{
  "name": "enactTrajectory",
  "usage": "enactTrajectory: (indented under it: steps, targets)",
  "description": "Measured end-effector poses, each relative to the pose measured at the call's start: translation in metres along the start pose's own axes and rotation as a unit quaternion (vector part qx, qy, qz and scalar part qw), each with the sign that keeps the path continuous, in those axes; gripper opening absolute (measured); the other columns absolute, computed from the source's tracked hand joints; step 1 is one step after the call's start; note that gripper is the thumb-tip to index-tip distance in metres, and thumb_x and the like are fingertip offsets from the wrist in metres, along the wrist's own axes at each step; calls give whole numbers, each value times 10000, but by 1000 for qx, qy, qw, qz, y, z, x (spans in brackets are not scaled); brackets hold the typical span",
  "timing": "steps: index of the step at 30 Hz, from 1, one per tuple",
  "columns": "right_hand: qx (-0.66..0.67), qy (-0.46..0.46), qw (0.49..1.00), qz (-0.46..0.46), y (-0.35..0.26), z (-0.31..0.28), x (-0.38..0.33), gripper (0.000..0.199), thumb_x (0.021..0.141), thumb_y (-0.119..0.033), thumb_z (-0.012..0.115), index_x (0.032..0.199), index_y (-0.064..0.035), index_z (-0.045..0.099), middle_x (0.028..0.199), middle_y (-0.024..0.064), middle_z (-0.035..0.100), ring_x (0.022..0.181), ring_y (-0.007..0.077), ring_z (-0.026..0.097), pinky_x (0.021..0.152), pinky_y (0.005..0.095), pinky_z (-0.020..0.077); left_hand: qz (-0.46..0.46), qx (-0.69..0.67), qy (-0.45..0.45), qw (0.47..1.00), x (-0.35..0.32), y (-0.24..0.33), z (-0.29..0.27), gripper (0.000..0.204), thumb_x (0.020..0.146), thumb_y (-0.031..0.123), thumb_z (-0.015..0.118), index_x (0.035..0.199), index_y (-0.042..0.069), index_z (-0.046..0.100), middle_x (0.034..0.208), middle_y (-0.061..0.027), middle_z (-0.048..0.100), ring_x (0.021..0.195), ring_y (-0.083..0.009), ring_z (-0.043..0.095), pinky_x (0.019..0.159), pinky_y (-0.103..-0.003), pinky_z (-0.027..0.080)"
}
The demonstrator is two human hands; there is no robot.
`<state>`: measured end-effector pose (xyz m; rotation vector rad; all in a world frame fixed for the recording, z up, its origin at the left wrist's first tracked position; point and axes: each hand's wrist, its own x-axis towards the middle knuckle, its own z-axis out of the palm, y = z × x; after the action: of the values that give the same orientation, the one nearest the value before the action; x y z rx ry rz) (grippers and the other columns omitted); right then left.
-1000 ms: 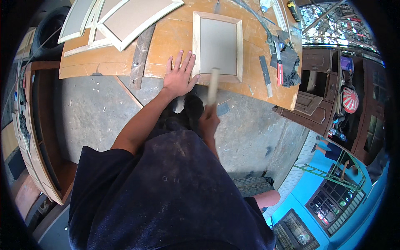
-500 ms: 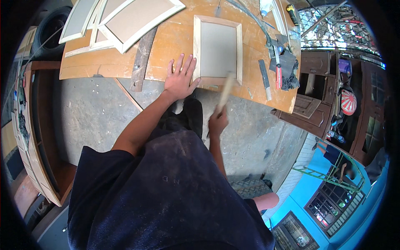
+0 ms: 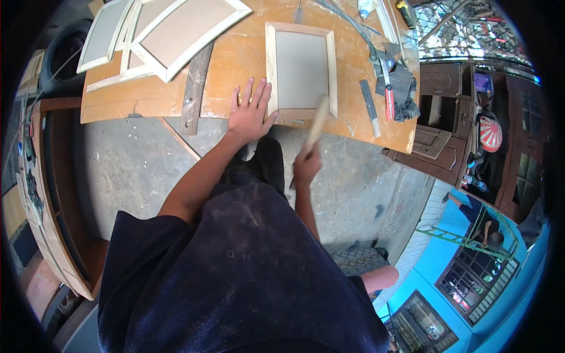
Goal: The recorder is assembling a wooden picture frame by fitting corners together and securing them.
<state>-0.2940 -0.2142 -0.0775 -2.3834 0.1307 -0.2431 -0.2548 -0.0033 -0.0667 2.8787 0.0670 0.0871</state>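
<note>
Left hand point(image 3: 250, 115) spread flat, pinning framed panel point(image 3: 301, 70) at its seven o'clock corner on counter point(image 3: 235, 65). Right hand point(image 3: 307, 166), grip closed around blurred wooden handle point(image 3: 318, 120), poised over near rail; joint seemingly not yet seated.

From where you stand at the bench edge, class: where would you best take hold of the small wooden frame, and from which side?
Probably by the near bottom rail of the frame, coming from the bench edge. It lies flat with that rail closest; the left hand already presses its near left corner, while the right hand holds a wooden stick over the near right corner.
</note>
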Motion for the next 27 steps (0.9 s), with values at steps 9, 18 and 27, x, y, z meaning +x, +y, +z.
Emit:
enactTrajectory:
  steps: [9,18,27]
  targets:
    - [29,-11,995,96,4,-7,16,333,974,-213,629,1207,24,645,715,188,664,601,238,667,540,383,481,2,-11,2,1000,-1,-1,0,772,985,537,413,1573,78,217,1644,-101,203,1521,-339,130,1184,-598,88]
    - [102,-49,994,-8,-7,7,-32,334,994,-227,609,1234,5,632,691,146,647,499,157,579,480,330,473,2,-21,1,1000,1,0,-1,755,992,532,402,1576,91,217,1648,-84,201,1527,-325,122,1187,-593,78]
    - [192,17,969,152,13,-48,23,246,1021,-244,574,1050,-2,612,576,14,505,422,93,493,380,276,404,-41,-63,-29,997,31,-1,-3,708,1021,532,341,1572,98,246,1653,-75,190,1536,-307,91,1193,-607,60]
